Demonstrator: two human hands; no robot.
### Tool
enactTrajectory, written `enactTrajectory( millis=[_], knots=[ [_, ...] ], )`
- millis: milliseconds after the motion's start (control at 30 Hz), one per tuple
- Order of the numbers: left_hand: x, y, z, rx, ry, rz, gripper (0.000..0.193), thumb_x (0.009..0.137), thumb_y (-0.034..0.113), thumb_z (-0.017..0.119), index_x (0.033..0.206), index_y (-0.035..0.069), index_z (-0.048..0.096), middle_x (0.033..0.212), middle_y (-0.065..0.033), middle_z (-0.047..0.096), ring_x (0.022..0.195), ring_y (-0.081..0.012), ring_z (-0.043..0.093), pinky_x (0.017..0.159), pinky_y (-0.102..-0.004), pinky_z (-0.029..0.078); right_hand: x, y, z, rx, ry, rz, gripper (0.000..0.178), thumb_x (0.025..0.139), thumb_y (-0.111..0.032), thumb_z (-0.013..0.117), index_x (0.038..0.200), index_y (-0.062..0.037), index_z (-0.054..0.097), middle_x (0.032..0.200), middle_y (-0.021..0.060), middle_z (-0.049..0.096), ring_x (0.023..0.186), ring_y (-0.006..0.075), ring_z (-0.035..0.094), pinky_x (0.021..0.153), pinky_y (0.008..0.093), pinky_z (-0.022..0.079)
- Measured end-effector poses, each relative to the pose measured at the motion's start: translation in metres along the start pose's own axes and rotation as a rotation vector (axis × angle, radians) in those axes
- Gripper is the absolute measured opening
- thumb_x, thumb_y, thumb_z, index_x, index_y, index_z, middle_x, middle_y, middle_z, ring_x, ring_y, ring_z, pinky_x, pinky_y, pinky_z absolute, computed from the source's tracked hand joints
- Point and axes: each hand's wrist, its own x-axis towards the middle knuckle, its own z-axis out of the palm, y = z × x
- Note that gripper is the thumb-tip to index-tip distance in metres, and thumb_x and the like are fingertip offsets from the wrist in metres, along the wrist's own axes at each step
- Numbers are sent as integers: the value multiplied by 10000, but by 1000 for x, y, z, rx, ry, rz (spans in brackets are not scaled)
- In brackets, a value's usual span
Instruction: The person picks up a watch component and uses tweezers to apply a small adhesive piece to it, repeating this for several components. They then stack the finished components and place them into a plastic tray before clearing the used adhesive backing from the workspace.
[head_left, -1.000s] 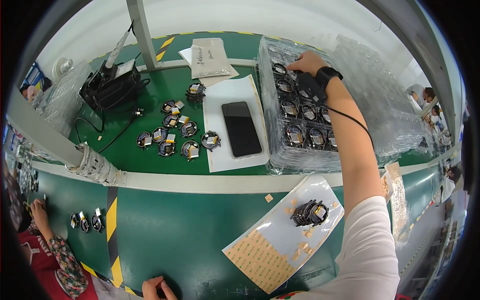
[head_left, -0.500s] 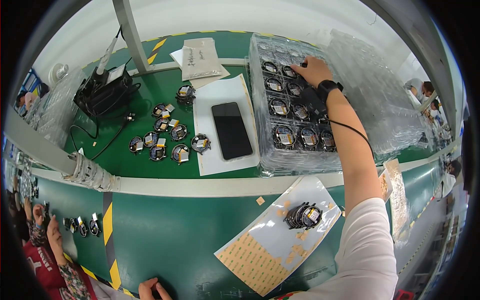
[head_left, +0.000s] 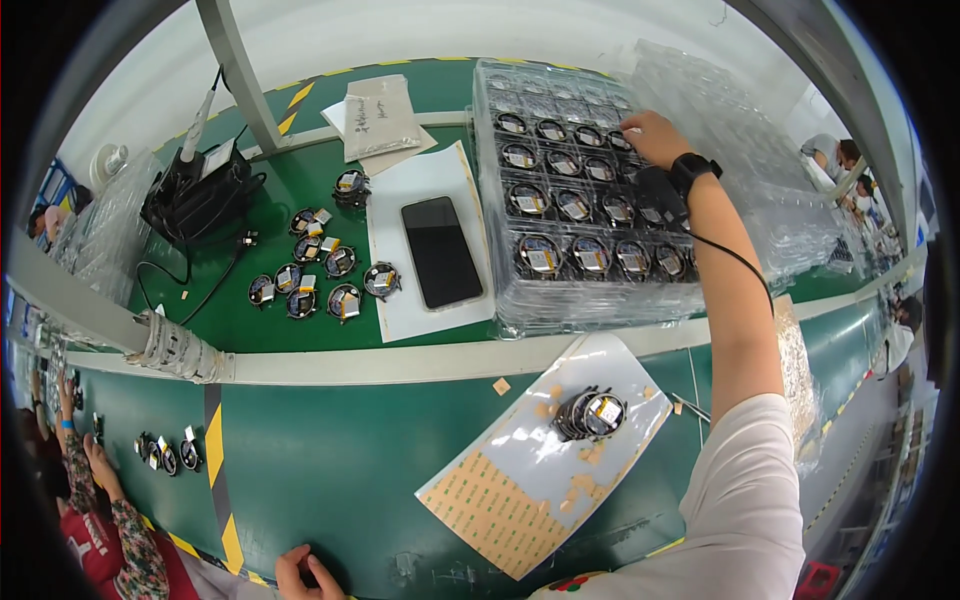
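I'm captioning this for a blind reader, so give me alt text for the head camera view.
The person's right hand reaches into a clear plastic tray of round black parts on a green workbench. The left hand rests at the bench's near edge; a dark phone lies on white paper.

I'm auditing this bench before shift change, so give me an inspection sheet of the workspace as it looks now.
Surface: green bench with white and yellow-black striping.
Job's things: clear tray stack of round black parts; one round part on a sticker sheet.
Clutter: phone on white paper; loose round parts; folded papers.
Hands: right hand on the tray's far right; left hand at the bench's near edge.
Cables: black lead from black box; wrist cord.
Surroundings: other workers at the left edge and far right.
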Motion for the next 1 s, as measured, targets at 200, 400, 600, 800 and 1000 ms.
enactTrajectory(
  millis=[200, 400, 600, 800, 1000],
  knots=[
    [-11, -9, 10, 31, 22, -84, 72, 838, 13, 507, 865, -11, 569, 790, -70, 559, 676, -159, 488, 596, -260, 374, -89, -44, -61, 451, 50, -24, 344, 801, -215, 615, 1123, -92, 613, 1041, 78, 621, 960, 195, 555, 824, 328, 436],
    [-8, -14, 4, 21, 27, -28, 75, 853, 31, 524, 885, -16, 574, 777, -33, 558, 638, -101, 448, 566, -228, 353, -216, -156, -101, 471, -285, -727, 752, 614, -165, 768, 1298, -127, 458, 1282, 118, 473, 1182, 291, 459, 984, 384, 390],
    [-7, -18, 12, -37, 40, 56, 74, 857, 30, 531, 894, -7, 584, 746, -11, 549, 613, -78, 431, 543, -214, 340, -254, -173, -55, 355, -496, -774, 794, 595, -109, 758, 1311, -97, 416, 1290, 131, 463, 1182, 311, 452, 964, 383, 410],
    [-11, -21, 11, -63, 94, 74, 69, 857, 24, 533, 892, -1, 587, 718, 3, 535, 597, -58, 418, 526, -203, 328, -252, -181, -73, 543, -547, -634, 665, 618, -106, 747, 1233, -103, 493, 1223, 124, 525, 1082, 297, 532, 876, 364, 465],
    [-10, -23, 8, -67, 87, 35, 69, 857, 12, 527, 891, -3, 586, 706, 7, 530, 602, -55, 424, 540, -197, 335, -250, -180, -88, 443, -627, -586, 583, 622, -65, 732, 1175, -50, 547, 1130, 121, 588, 962, 293, 593, 833, 345, 485]
  ],
)
